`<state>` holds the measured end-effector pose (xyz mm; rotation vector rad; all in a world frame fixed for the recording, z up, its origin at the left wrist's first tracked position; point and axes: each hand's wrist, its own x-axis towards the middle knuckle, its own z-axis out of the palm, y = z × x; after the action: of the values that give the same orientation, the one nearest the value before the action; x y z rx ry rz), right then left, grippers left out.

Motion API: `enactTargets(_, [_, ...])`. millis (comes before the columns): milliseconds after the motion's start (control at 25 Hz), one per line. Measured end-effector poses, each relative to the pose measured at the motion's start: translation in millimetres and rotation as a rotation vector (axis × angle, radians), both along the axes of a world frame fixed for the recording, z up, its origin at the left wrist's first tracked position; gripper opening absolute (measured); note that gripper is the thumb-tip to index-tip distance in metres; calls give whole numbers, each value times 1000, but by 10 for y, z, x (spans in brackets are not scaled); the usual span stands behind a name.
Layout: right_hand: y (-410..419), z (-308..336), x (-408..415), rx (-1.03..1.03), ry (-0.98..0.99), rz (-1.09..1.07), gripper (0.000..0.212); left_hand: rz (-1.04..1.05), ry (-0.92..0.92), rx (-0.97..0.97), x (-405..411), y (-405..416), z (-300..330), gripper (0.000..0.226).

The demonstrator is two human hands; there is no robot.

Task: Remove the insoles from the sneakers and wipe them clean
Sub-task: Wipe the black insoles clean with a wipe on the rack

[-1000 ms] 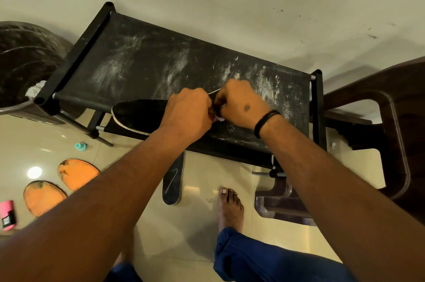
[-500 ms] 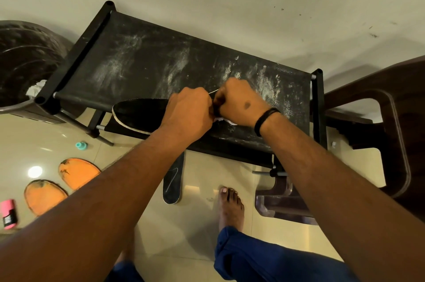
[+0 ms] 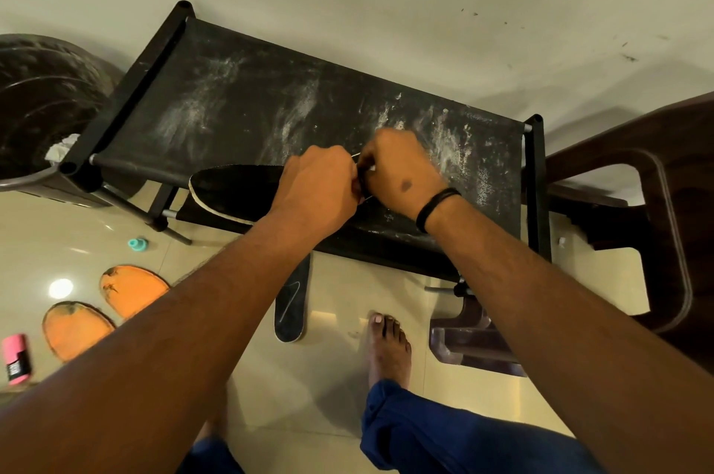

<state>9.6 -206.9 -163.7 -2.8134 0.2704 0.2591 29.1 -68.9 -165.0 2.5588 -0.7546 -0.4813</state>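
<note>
A black sneaker with a white sole edge (image 3: 232, 191) lies on its side on the front of a dusty black fabric rack (image 3: 270, 114). My left hand (image 3: 318, 191) grips the sneaker's heel end with curled fingers. My right hand (image 3: 402, 174), with a black band on the wrist, is curled against the left and pinches something thin and pale at the shoe's opening; what it is stays hidden. A black insole (image 3: 291, 303) lies on the floor under the rack. Two orange insoles (image 3: 133, 290) (image 3: 75, 328) lie on the floor at the left.
A dark bin (image 3: 42, 106) with crumpled white paper stands left of the rack. A brown plastic chair (image 3: 657, 226) stands at the right. A pink bottle (image 3: 15, 357) and a teal cap (image 3: 138, 244) lie on the tiles. My bare foot (image 3: 388, 346) is near the chair leg.
Both hands stay pressed together at the sneaker's heel and have shifted only slightly. A white scrap seen under my right hand earlier is now covered.
</note>
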Motion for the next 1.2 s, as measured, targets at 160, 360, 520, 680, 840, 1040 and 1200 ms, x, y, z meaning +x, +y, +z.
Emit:
enactTargets(160, [-204, -32, 57, -17, -56, -156, 15, -12, 20, -20, -1, 0, -3, 11])
enactTargets(360, [-160, -45, -26, -86, -149, -220, 21, -15, 17, -18, -5, 2, -7, 12])
enactTargets(520, [61, -2, -52, -68, -127, 14, 20, -8, -17, -26, -13, 16, 24, 13])
enactTargets(680, [-246, 8, -27, -133, -124, -165, 21, -24, 39, -51, -2, 25, 14, 11])
enactTargets(840, [-420, 84, -75, -43, 8, -203, 13, -49, 61, -22, 20, 27, 16, 15])
enactTargets(1040, [-167, 126, -103, 81, 98, -29, 19, -40, 45, 1, 3, 18, 44, 13])
enactTargets(1200, [-335, 150, -79, 2, -19, -247, 15, -38, 59, -46, 15, 26, 6, 13])
